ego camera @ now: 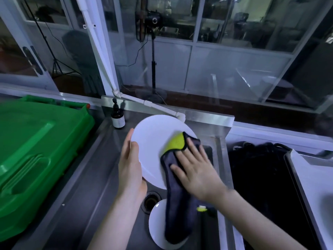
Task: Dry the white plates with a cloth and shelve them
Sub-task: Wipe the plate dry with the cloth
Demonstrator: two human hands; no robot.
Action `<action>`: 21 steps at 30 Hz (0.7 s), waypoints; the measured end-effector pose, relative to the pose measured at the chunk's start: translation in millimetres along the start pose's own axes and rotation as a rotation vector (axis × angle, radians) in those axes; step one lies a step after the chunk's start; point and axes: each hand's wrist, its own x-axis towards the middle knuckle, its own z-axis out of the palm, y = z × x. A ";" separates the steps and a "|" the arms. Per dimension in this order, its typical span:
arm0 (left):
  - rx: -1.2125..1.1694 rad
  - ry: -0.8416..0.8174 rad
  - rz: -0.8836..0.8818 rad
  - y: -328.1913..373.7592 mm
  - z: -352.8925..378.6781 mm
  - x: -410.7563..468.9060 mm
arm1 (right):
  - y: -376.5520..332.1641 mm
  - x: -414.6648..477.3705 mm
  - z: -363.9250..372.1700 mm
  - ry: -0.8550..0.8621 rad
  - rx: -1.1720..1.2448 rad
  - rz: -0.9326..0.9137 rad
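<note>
Plate [153, 147], round smooth white, left grip [130, 165] clasping rim, right grip [194, 168] splayed on plush cloth [180, 213].

The steel sink unit [86, 177] takes up the lower middle of the view. In its basin the drain [150, 201] sits toward 6 o'clock. A white plate [156, 224] lies on the basin floor just beside the drain, partly hidden. On the back ledge, at 11 o'clock, a brown pump bottle [118, 118] stands upright. A white pipe [158, 106] runs along the ledge at 12 o'clock.
</note>
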 end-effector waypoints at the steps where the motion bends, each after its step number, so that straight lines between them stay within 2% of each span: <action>1: -0.011 0.010 -0.007 -1.6 2.1 -1.7 | -9.7 -4.7 4.3 -0.016 0.008 -0.048; 5: -0.054 -0.066 -0.072 -9.3 13.6 -9.6 | -30.3 10.7 6.2 -0.086 0.163 -0.124; 9: -0.035 -0.095 -0.083 -6.9 18.0 -9.7 | -27.1 44.4 -4.7 0.055 0.154 -0.153; 11: -0.053 -0.088 -0.084 -4.9 18.4 -9.3 | -20.0 59.8 -6.8 0.116 0.135 -0.074; 15: -0.017 -0.067 0.009 -0.2 11.6 -7.3 | -0.5 70.1 -4.7 0.084 0.035 0.182; 18: -0.057 -0.005 0.028 3.1 3.1 -0.8 | -0.6 46.8 -4.5 0.028 -0.070 0.168; 21: -0.065 -0.008 0.049 4.7 -4.0 1.5 | -12.8 7.4 0.1 0.036 -0.009 0.102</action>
